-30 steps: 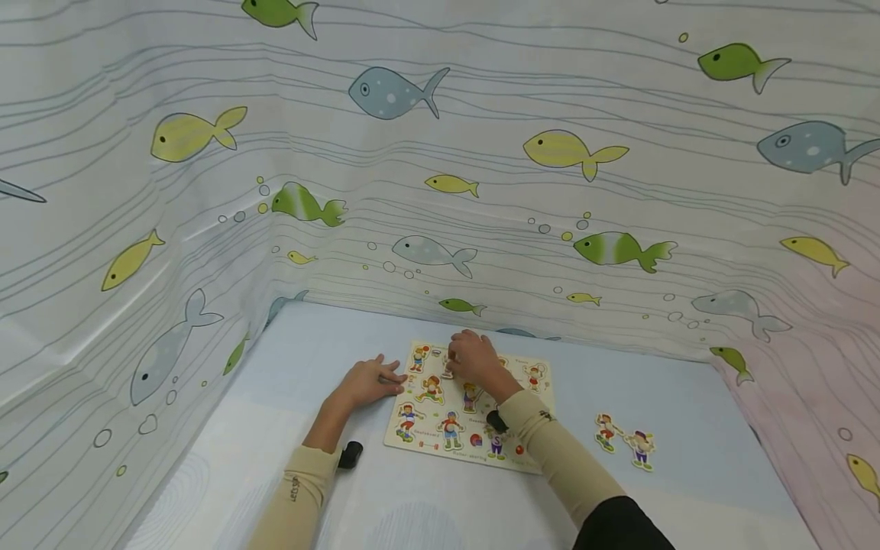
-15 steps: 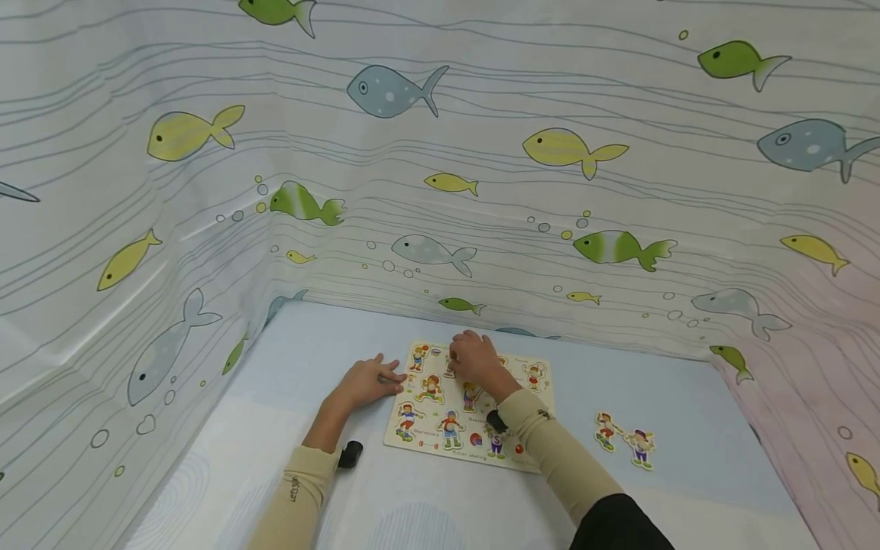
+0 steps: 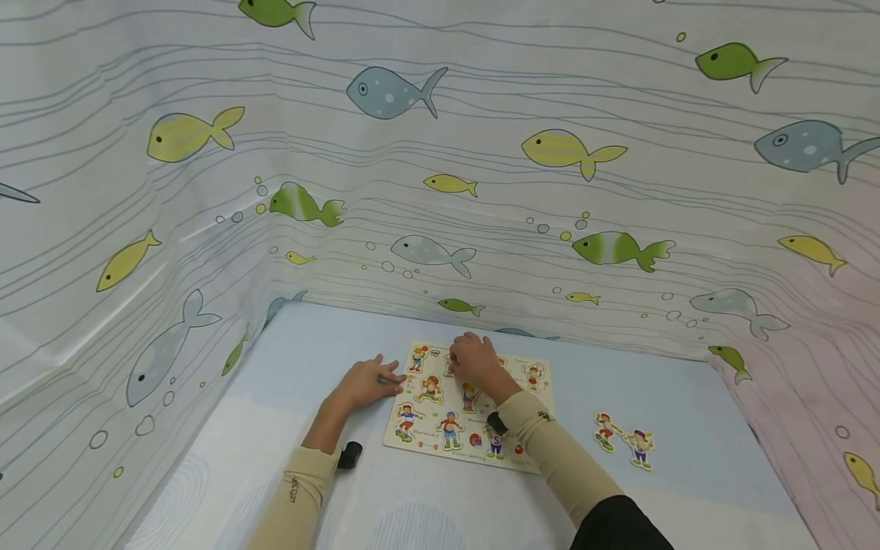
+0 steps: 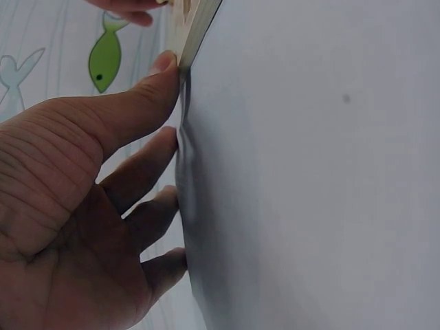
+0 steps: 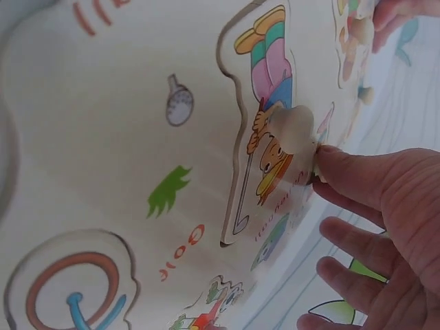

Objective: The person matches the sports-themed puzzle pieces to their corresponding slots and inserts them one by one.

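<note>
A cream wooden peg puzzle board (image 3: 429, 454) lies on the table, with several sports-figure pieces on it. At the board's far side, my right hand (image 3: 477, 363) pinches a small puzzle piece (image 3: 449, 370), mostly hidden by the fingers. In the right wrist view, that hand's thumb (image 5: 350, 168) and forefinger meet just beyond the knobbed golfer piece (image 5: 275, 62), which sits in its cutout. My left hand (image 3: 370, 382) rests at the board's left edge with fingers spread. In the left wrist view, its thumb (image 4: 148, 96) touches the board's side (image 4: 196, 34).
Two loose puzzle pieces, one figure in red and white (image 3: 605, 432) and one in a purple outfit (image 3: 641, 449), lie on the table to the right of the board. A fish-patterned sheet (image 3: 385, 206) rises behind and beside the pale table (image 3: 323, 328).
Almost nothing differs. My right fingers shift very slightly over the piece at the board's far side, and my left hand stays put at the edge.
</note>
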`<state>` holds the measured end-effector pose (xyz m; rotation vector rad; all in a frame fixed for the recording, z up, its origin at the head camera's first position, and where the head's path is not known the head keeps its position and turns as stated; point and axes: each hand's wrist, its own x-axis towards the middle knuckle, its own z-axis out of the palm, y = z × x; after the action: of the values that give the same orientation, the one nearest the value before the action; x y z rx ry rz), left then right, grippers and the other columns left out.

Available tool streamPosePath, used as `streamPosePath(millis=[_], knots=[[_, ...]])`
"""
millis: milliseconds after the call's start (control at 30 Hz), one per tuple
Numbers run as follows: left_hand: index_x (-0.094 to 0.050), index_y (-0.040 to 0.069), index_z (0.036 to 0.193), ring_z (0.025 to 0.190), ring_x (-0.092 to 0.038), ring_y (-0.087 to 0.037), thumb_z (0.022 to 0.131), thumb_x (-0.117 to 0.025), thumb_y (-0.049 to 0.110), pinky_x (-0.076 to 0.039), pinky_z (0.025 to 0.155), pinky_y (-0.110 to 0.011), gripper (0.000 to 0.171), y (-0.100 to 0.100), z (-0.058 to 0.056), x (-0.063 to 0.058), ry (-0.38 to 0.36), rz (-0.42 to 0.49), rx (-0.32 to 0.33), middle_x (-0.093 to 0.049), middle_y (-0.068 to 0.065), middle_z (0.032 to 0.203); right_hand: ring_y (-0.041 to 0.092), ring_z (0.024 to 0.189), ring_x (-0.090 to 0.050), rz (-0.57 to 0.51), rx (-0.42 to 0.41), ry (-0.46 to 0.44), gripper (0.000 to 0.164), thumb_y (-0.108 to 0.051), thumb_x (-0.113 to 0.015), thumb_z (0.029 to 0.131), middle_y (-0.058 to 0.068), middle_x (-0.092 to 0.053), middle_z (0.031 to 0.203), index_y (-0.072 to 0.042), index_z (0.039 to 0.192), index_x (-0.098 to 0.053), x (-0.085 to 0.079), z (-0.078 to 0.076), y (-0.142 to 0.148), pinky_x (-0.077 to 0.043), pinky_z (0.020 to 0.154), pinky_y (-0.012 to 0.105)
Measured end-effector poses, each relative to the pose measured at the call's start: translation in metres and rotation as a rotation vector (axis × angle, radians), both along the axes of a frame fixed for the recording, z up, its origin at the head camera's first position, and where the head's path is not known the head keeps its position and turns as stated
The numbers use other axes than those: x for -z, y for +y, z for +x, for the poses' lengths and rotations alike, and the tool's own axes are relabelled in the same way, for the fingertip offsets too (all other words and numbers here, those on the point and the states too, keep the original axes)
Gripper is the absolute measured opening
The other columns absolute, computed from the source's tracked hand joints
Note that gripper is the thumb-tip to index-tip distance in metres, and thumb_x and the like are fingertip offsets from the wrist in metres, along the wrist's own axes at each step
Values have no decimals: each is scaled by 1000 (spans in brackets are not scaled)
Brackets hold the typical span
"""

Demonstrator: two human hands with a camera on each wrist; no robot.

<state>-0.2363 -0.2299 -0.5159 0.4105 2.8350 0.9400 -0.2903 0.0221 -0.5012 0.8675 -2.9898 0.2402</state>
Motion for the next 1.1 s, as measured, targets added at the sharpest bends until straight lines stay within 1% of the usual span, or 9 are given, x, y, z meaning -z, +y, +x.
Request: streamPosePath(millis=[300, 433, 533, 600, 667, 767, 833, 1000, 1100], knots=[[-75, 12, 110, 140, -32, -44, 85, -77, 25, -22, 113, -61, 28, 0, -1, 0, -9, 0, -14, -56, -11, 137, 24, 107, -57, -51, -31, 36, 9, -25, -72, 92, -2, -63, 93, -16, 89, -71, -4, 1, 10, -42, 98, 62], [-75, 13, 110, 140, -32, -43, 85, -77, 25, -22, 113, -61, 28, 1, -1, -1, -10, 2, -19, -56, -11, 137, 24, 106, -57, -63, -50, 66, 11, -26, -73, 91, -2, -64, 95, -16, 92, -72, -5, 1, 16, -42, 99, 62], [-75, 12, 110, 140, -31, -43, 85, -77, 25, -22, 113, -61, 28, 2, 0, -1, -10, 2, -21, -56, -11, 137, 25, 110, -57, -57, -53, 65, 13, -26, -73, 91, -1, -64, 99, -15, 96, -73, -10, 4, 21, -40, 102, 62], [-75, 12, 110, 140, -31, -43, 85, -77, 25, -22, 113, -61, 28, 2, -1, -1, -9, 1, -21, -56, -12, 137, 25, 115, -55, -51, -49, 59, 14, -27, -73, 91, 0, -65, 103, -14, 98, -73, -15, 7, 24, -37, 104, 62], [-75, 12, 110, 140, -31, -43, 85, -77, 25, -22, 114, -61, 28, 2, -1, -1, -9, -1, -17, -56, -12, 137, 27, 124, -51, -45, -45, 50, 17, -27, -73, 91, 3, -65, 113, -14, 102, -73, -19, 12, 28, -34, 107, 62], [-75, 13, 111, 140, -31, -43, 85, -77, 26, -21, 113, -61, 28, 1, -1, 0, -5, -9, -12, -56, -12, 137, 30, 133, -44, -36, -47, 42, 20, -28, -74, 91, 6, -62, 127, -15, 106, -73, -24, 18, 33, -31, 110, 61], [-75, 13, 110, 140, -32, -44, 85, -77, 26, -22, 113, -61, 28, 0, -1, 0, -1, -12, -12, -56, -11, 137, 32, 137, -40, -36, -62, 36, 22, -28, -74, 91, 8, -59, 134, -14, 108, -73, -28, 23, 35, -30, 110, 62], [-75, 13, 110, 139, -33, -45, 85, -77, 27, -23, 113, -62, 28, -1, -1, 2, 12, -15, -2, -56, -12, 137, 34, 137, -40, -68, -105, 37, 22, -27, -73, 91, 10, -58, 135, -13, 108, -72, -37, 35, 41, -28, 110, 63], [-75, 13, 111, 139, -32, -45, 86, -76, 28, -23, 113, -62, 29, -1, -2, 3, 12, -13, 11, -56, -12, 137, 34, 138, -39, -80, -110, 42, 22, -26, -74, 90, 10, -58, 136, -13, 108, -72, -40, 43, 47, -28, 110, 63]])
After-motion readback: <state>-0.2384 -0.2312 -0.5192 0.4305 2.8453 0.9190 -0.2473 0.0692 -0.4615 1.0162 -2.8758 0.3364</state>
